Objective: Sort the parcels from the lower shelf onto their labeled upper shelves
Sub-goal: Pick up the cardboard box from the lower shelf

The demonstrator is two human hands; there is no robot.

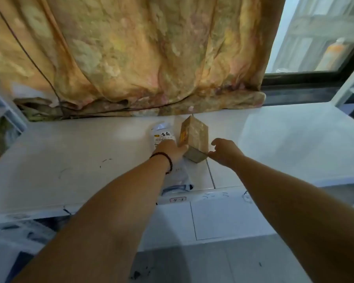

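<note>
A brown cardboard parcel [195, 135] stands tilted on the white upper shelf [80, 160], near its middle. My left hand [170, 150], with a dark bead bracelet at the wrist, presses against the parcel's left side. My right hand [225, 152] touches the parcel's lower right corner with curled fingers. Under my left hand lies a clear plastic packet [164, 135] with a white label and black characters; it runs toward the shelf's front edge. A small label [177, 199] is stuck on the shelf's front lip.
A yellow flowered curtain [141, 58] hangs behind the shelf, its hem lying on the shelf's back edge. A window [319, 35] is at the upper right. White shelf posts stand at far left [4, 111] and far right [347, 86]. A lower white surface [223, 219] shows beneath.
</note>
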